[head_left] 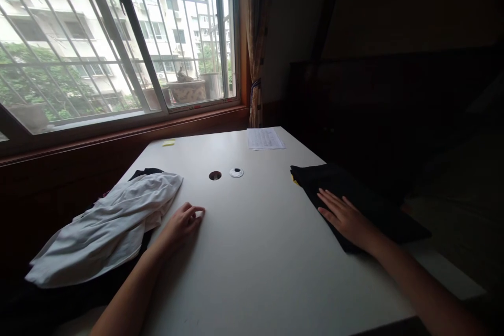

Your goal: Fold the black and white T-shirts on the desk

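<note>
Two hands at a white table [244, 262], seen from the wearer's head. The right hand [342, 216] lies palm down on the dark cloth [378, 207], fingers extended and slightly spread, pressing or resting rather than grasping; how firmly it bears down cannot be told. The dark cloth lies along the table's right side, partly past the edge, with a small yellow patch [294, 180] showing at its far left corner. The left hand [188, 219] is loosely curled near the tabletop, just beside the white cloth [114, 226], with nothing visible in its grasp; whether the fingertips touch the table is unclear. The white cloth lies rumpled over darker pieces [71, 299] at the table's left side. Judged from their lay, the dark cloth is the more finished item: it is flat, straight-edged and apparently folded, though its layers cannot be counted. The left-hand heap appears unhandled, its creases not yet smoothed and its pieces not yet separated; their number is hidden. The middle of the table bears a round hole [214, 175] and, just beside it, a cap [237, 172]; papers [265, 138] lie farther back.
</note>
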`<act>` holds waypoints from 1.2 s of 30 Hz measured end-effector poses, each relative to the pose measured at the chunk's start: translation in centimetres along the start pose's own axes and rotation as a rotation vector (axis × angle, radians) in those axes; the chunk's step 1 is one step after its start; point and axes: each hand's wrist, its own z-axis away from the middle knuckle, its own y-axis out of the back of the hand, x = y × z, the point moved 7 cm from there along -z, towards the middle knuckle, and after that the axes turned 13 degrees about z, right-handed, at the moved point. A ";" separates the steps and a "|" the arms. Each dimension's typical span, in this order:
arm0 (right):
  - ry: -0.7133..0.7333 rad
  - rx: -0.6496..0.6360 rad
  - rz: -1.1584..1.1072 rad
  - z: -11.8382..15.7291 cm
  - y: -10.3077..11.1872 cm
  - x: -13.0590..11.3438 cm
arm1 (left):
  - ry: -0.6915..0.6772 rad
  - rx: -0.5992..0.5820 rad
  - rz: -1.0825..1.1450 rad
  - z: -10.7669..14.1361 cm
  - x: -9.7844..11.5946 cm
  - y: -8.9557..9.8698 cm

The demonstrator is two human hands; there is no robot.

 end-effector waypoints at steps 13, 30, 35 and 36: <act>0.427 -0.135 -0.265 -4.9 3.6 -17.8 | 0.018 -0.008 0.026 0.2 0.7 0.3; 0.547 -0.116 -0.233 -5.5 -0.1 -24.3 | 0.024 0.435 -0.384 1.7 1.1 8.0; 0.539 -0.082 -0.248 -5.6 -0.5 -24.2 | 0.202 0.591 -0.676 4.4 -0.1 12.5; 0.539 -0.076 -0.256 -5.7 -0.6 -24.2 | 0.254 0.581 -0.711 4.7 -0.5 12.8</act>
